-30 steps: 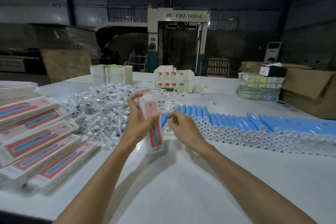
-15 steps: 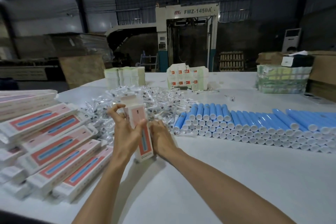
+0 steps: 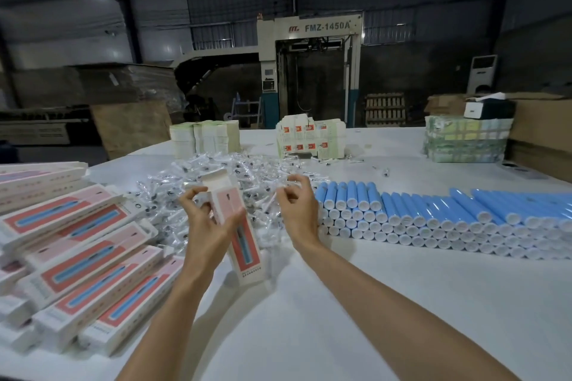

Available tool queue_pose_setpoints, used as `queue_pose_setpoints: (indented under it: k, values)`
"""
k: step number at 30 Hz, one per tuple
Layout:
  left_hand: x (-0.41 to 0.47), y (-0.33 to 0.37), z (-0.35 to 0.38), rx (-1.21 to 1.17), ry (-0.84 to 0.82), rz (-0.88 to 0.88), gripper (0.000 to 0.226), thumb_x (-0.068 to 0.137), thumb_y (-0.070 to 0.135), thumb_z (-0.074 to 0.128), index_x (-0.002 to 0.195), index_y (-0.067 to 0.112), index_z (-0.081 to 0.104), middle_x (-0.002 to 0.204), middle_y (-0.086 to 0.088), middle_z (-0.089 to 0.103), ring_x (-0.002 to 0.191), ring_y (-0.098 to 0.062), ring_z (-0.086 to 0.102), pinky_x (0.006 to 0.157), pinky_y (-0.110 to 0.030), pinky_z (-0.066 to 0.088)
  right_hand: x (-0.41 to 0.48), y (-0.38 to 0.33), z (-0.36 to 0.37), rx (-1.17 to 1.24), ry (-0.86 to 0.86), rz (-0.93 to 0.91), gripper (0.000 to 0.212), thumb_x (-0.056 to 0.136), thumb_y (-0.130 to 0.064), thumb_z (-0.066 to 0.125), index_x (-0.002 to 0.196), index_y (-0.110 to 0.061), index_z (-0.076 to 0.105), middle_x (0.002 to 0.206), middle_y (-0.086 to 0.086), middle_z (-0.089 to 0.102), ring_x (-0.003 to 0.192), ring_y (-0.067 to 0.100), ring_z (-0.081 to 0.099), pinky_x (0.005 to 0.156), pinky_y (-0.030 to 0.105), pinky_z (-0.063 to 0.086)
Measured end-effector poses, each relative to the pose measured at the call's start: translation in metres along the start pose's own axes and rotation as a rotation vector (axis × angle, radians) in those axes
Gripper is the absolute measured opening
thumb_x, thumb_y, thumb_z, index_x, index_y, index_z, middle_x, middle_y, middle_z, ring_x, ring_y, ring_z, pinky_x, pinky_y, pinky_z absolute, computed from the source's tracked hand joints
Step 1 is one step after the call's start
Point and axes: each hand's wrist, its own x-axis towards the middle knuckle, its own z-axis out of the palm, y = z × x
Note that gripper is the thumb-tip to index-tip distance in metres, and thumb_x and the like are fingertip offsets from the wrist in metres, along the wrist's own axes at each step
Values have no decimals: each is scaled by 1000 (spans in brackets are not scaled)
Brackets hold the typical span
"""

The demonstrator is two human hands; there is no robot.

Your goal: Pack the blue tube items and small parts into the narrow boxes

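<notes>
My left hand (image 3: 206, 227) grips a narrow white and red box (image 3: 246, 246), held upright on the white table (image 3: 340, 303) with its top flap open. To its right, my right hand (image 3: 299, 213) pinches a small clear-wrapped part (image 3: 271, 202) at the edge of the pile of small parts (image 3: 168, 195). Blue tubes with white caps (image 3: 433, 216) lie stacked in rows on the right. Several closed boxes of the same kind (image 3: 80, 260) are heaped on the left.
At the back of the table stand a stack of flat white cartons (image 3: 204, 139), a stack of folded red-marked boxes (image 3: 309, 141) and a wrapped green bundle (image 3: 464, 142). Brown cardboard cartons (image 3: 541, 139) line the right edge. A large machine (image 3: 312, 71) stands behind.
My right hand left the side of the box, moved right and up to the parts pile, and now pinches a small part. The left hand still holds the box upright.
</notes>
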Motion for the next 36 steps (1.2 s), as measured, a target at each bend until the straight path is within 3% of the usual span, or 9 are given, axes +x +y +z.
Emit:
queue_pose_setpoints:
  k: [7, 11, 14, 19, 25, 28, 32, 34, 36]
  values:
    - [-21, 21, 57, 36, -299, 13, 69, 89, 10, 84, 126, 31, 29, 113, 6, 68, 97, 4, 74, 63, -13, 58, 18, -78, -109, 257, 114, -47, 14, 96, -10, 70, 110, -11, 67, 84, 5, 79, 76, 13, 73, 74, 22, 57]
    - [-33, 40, 108, 18, -443, 32, 71, 88, 13, 87, 123, 38, 30, 106, 11, 70, 91, 3, 75, 63, -13, 57, 17, -110, -160, 247, 121, -195, 15, 96, -14, 70, 111, -10, 68, 88, 9, 78, 83, 19, 74, 77, 25, 59]
    - [-45, 45, 140, 16, -493, 37, 70, 89, 14, 86, 125, 32, 29, 109, 9, 71, 92, -2, 76, 69, -22, 62, 16, -117, -179, 112, 110, -254, 12, 98, -16, 69, 110, -15, 67, 88, 6, 77, 79, 17, 73, 76, 25, 59]
    - [-61, 43, 170, -35, -540, 42, 67, 91, 15, 84, 125, 26, 27, 111, -2, 75, 90, -6, 76, 73, -23, 61, 13, -101, -193, -219, 30, -196, 15, 98, -13, 69, 111, -17, 61, 86, -3, 76, 81, 16, 74, 78, 36, 63]
    - [-65, 38, 174, -98, -538, -2, 69, 93, 22, 83, 132, 32, 27, 118, -2, 74, 94, -5, 76, 73, -20, 60, 11, -98, -193, -397, -137, -150, 12, 96, -18, 72, 104, -19, 64, 90, -4, 74, 83, 9, 70, 67, 21, 56]
    - [-64, 35, 173, -150, -538, -10, 74, 92, 20, 84, 136, 35, 27, 116, -1, 75, 95, -8, 77, 74, -19, 60, 10, -100, -186, -544, -222, -186, 8, 93, -19, 74, 100, -17, 71, 96, -5, 71, 91, 9, 64, 76, 21, 47]
    - [-64, 32, 171, -190, -505, 4, 81, 93, 14, 83, 140, 44, 24, 112, 1, 76, 97, -11, 78, 78, -22, 60, 8, -97, -183, -688, -278, -134, 13, 97, -29, 70, 96, -18, 76, 115, -1, 64, 119, 16, 51, 99, 36, 43]
    - [-65, 32, 169, -193, -502, 14, 79, 93, 15, 83, 136, 48, 25, 113, -1, 75, 97, -11, 77, 78, -21, 60, 5, -91, -184, -644, -293, -102, 17, 101, -33, 67, 93, -20, 75, 120, -2, 60, 122, 14, 49, 103, 36, 42]
    - [-65, 33, 167, -189, -505, 25, 76, 93, 18, 83, 136, 48, 28, 113, -4, 75, 98, -10, 76, 78, -20, 59, -1, -84, -188, -469, -247, -104, 16, 102, -34, 66, 103, -22, 75, 121, -7, 59, 118, 7, 55, 98, 25, 45]
